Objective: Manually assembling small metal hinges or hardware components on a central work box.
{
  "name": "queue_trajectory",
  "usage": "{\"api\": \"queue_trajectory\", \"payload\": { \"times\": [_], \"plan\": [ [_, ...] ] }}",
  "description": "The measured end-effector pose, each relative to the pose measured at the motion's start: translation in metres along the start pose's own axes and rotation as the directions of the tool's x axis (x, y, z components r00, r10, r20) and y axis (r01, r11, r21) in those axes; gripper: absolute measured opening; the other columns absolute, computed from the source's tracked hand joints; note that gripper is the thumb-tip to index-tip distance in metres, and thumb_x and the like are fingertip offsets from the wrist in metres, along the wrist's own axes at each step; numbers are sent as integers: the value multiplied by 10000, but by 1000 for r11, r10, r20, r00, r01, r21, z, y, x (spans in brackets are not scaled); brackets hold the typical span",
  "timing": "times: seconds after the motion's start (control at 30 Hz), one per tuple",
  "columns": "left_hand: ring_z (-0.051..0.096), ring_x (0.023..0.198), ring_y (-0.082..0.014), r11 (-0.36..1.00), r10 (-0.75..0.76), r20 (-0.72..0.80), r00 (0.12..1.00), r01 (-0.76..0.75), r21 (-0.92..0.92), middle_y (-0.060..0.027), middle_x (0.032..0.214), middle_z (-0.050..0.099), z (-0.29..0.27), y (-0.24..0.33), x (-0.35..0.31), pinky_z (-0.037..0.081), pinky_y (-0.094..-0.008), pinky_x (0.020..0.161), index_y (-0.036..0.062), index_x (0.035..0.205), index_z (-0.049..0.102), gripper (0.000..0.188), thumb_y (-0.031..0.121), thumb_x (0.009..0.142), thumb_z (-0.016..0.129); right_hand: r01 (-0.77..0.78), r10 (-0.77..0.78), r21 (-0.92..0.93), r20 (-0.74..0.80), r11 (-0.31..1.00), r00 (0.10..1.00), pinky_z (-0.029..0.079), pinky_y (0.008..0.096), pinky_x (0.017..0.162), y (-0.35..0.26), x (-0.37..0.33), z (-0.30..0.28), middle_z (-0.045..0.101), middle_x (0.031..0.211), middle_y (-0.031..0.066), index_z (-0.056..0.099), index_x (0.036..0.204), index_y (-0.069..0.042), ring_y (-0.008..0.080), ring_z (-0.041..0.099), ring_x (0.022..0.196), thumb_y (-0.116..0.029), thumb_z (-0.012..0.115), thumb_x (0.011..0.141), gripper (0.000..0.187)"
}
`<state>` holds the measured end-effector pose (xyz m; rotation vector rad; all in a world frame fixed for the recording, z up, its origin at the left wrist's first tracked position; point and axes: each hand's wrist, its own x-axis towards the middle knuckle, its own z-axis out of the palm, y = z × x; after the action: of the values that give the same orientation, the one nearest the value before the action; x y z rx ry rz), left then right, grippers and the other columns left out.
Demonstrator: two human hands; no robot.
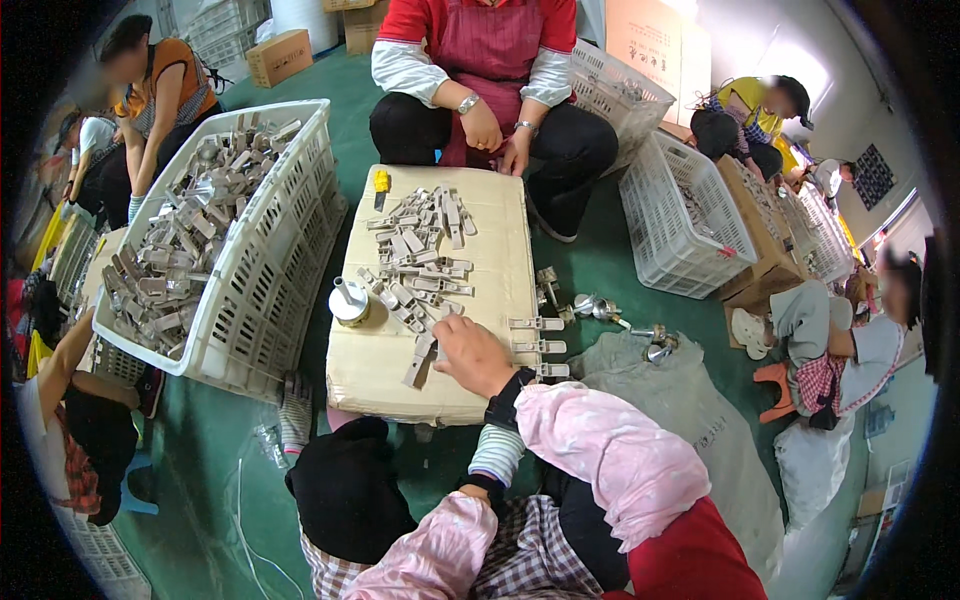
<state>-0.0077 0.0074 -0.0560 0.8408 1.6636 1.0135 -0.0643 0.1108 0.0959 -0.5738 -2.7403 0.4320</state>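
— Head view: right hand [472,352] flat on the cardboard box [375,375], fingers [445,330] pinching one grey metal clip [420,358]?

— Looks pinched, yep. Loose clip pile [420,255] just beyond those fingers, small funnel [349,300] off to the side. Left hand tucked under pink sleeve [440,555], grip impossible to tell.

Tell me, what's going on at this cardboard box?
The person's right hand rests on small grey metal clip-like parts spread over a flat beige cardboard box on the green floor. The left hand is hidden. A co-worker in a red apron sits opposite. A white plastic crate full of similar parts stands left.
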Motion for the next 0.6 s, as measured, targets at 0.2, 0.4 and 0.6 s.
{"api": "queue_trajectory", "payload": {
  "times": [0.2, 0.4, 0.6],
  "plan": [
    [578, 995, -349, 982, -158, 38, 987, 161, -96, -214, 1045, 618, -13, 32, -18, 439, -377, 841, -2, 1084, 601, 349, 274, 873, 565, 28, -35, -78, -89, 997, 995, 467, 401, 709, 28, 2, -20, 572, 829, 105, 504, 947, -43, 296, 570, 820, -179, 651, 744, 285],
    [570, 1013, -333, 983, -52, -9, 999, 50, -178, -199, 1080, 616, -16, 42, -24, 424, -360, 871, 13, 1115, 595, 386, 311, 870, 588, -328, 643, 837, -36, 438, 765, 527, 267, 564, 108, -6, -64, 635, 761, 92, 582, 915, 26, 165, 646, 666, -7, 585, 803, 117],
    [583, 983, -284, 972, -41, -33, 999, 33, -232, -164, 1077, 631, -12, 40, -22, 424, -343, 871, 17, 1117, 600, 377, 305, 873, 597, -390, 744, 884, 74, 259, 664, 514, 259, 573, 172, -38, -42, 633, 765, 95, 598, 885, 33, 156, 616, 630, -4, 631, 764, 131]
  ]
}}
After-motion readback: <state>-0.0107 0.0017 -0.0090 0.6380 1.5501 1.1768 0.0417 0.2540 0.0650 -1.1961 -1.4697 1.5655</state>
